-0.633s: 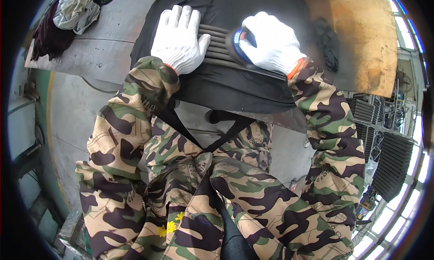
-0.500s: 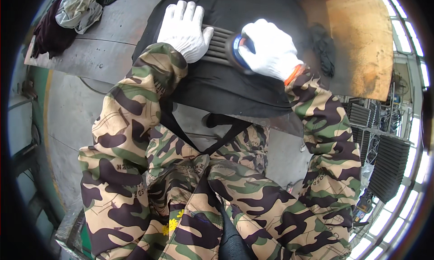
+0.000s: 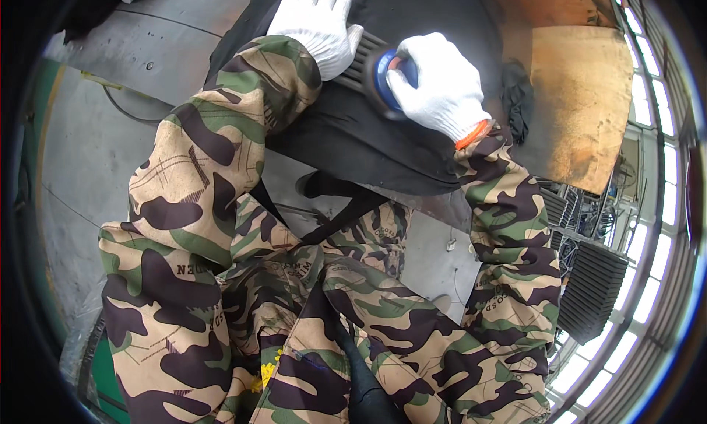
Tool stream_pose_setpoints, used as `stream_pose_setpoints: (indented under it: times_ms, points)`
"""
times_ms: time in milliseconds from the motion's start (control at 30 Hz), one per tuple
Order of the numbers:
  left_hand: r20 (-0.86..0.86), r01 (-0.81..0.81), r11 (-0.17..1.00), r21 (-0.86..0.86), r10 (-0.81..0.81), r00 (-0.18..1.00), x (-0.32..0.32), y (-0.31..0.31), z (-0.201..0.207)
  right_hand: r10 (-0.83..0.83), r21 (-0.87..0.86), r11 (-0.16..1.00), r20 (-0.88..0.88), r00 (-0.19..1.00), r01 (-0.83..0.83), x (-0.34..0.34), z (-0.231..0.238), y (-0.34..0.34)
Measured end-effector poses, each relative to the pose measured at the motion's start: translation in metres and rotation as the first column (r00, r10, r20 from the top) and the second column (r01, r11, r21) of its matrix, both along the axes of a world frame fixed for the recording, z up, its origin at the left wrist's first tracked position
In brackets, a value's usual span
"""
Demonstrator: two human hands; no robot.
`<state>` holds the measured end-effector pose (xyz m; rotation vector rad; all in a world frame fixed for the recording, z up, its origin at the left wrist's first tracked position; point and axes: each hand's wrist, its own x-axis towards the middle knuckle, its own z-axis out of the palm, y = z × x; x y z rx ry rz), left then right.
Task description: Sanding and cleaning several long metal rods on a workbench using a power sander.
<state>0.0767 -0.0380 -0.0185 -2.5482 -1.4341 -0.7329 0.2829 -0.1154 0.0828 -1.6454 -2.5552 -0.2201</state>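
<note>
A dark ribbed metal piece (image 3: 352,76) with long parallel bars lies on a black cloth (image 3: 346,140). My left hand (image 3: 317,26), in a white knit glove, rests flat over its left part with the fingers spread. My right hand (image 3: 442,81), gloved alike with an orange cuff edge, grips a round blue palm sander (image 3: 381,81). The sander's disc sits against the bars just right of my left thumb, and its rim looks blurred. My palm hides most of the tool's top. The left end of the ribbed piece is covered by my left hand.
A grey metal tabletop (image 3: 158,44) extends to the left under the cloth. Right of the cloth lie a crumpled dark rag (image 3: 517,103) and a worn tan board (image 3: 582,100). Stacked dark finned parts (image 3: 593,288) stand beyond, lower right. A dark cable (image 3: 121,111) curves by the table's left edge.
The whole view has tilted and shifted, so the cloth pile at upper left is mostly out of sight. The sander is now nearer my left hand along the bars, still in my right hand.
</note>
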Motion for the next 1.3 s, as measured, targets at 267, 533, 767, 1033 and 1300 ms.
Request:
stream_pose_setpoints:
  times_ms: [267,533,767,1033,1300]
  points:
    - [0.028,0.001,1.0,-0.017,0.0,1.0,-0.009,-0.043,-0.004,-0.074,-0.01,0.997,0.02,0.997,0.075,0.004,-0.004,0.004]
    - [-0.038,-0.004,1.0,0.028,0.005,0.999,0.001,-0.031,-0.005,-0.026,-0.004,1.0,-0.03,0.999,0.026,0.008,-0.013,-0.001]
    - [0.037,-0.002,0.997,-0.077,0.005,0.999,0.012,-0.005,-0.02,-0.09,-0.038,0.995,0.004,0.996,0.091,0.003,-0.01,-0.002]
    - [-0.052,0.028,0.999,-0.044,-0.03,0.998,-0.001,-0.046,-0.004,-0.111,-0.03,0.993,-0.011,0.994,0.111,0.025,-0.011,0.001]
    - [-0.07,0.07,0.997,-0.026,-0.072,0.995,0.004,-0.006,-0.002,-0.241,-0.115,0.962,0.058,0.969,0.246,0.052,-0.003,-0.012]
